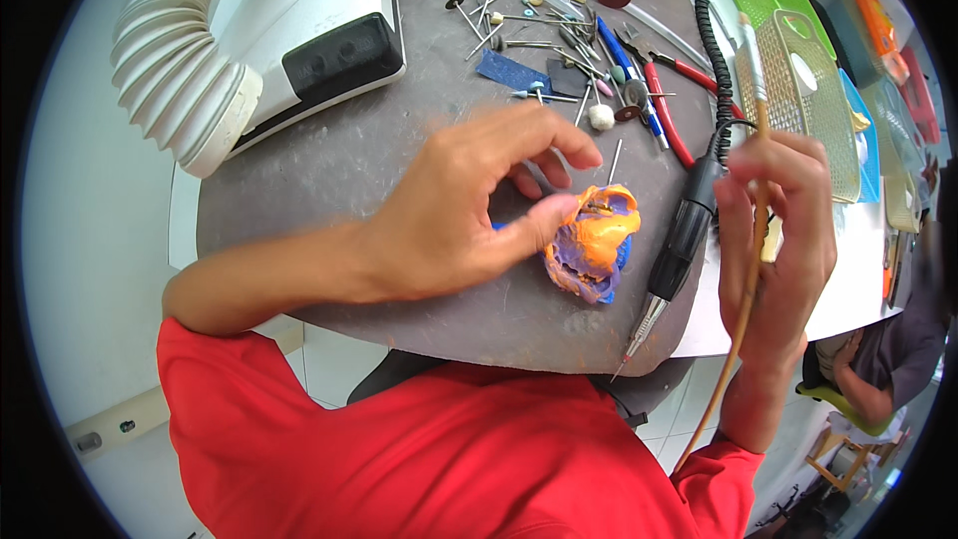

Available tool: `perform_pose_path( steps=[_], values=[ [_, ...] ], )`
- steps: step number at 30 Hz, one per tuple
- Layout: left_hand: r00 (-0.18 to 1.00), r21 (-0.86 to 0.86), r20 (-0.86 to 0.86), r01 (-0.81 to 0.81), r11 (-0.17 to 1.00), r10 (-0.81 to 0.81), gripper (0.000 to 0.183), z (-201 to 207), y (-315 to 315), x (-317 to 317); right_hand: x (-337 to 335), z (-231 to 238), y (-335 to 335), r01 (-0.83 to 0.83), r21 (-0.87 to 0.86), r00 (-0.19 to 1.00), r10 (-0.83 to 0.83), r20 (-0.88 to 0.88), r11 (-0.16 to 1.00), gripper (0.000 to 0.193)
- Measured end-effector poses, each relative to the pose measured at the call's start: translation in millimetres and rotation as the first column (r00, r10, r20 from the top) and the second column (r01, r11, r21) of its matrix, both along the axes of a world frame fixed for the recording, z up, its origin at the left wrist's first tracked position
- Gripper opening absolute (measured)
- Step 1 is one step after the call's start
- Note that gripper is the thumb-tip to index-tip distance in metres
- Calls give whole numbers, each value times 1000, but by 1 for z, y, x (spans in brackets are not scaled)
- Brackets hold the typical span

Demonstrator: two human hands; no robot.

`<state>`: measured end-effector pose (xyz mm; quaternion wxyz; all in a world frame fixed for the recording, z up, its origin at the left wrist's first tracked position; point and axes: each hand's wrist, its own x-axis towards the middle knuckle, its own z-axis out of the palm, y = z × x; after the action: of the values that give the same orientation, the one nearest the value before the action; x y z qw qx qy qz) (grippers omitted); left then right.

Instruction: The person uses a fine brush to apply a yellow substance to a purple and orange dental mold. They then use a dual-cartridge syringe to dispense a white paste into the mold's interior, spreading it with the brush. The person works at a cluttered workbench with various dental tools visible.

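Left hand (pixel 469 200) spread, left of orange-purple dental impression (pixel 602 240); right hand (pixel 793 215), right of it, pinching long-handled brush (pixel 761 190); likely pre-brushing, impression wanting a steadying hold next

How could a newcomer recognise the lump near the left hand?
On the grey table, find the black handpiece. The lump sits between it and the left hand. Unlike the long, straight handpiece, it is rough and rounded, mixing orange and purple.

Head-high over the table (pixel 299 198), looking down!
Wide fisheye here, close above the table's near edge, facing across it.
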<state>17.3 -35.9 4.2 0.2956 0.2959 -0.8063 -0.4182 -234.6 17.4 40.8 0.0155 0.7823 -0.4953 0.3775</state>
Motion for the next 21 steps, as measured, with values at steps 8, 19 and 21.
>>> perform_pose_path(
  steps=[8,19,21],
  values=[
    [999,-125,-12,34,992,-35,93,-3,21,5,3,7,-34,-98,87,901,125,-415,991,38],
    [996,-51,16,90,995,-89,101,-5,13,6,16,13,13,19,176,993,2,-118,984,7],
    [982,-57,51,186,981,-184,101,-1,-1,13,24,3,17,-7,146,993,24,-118,989,8]
  ],
)
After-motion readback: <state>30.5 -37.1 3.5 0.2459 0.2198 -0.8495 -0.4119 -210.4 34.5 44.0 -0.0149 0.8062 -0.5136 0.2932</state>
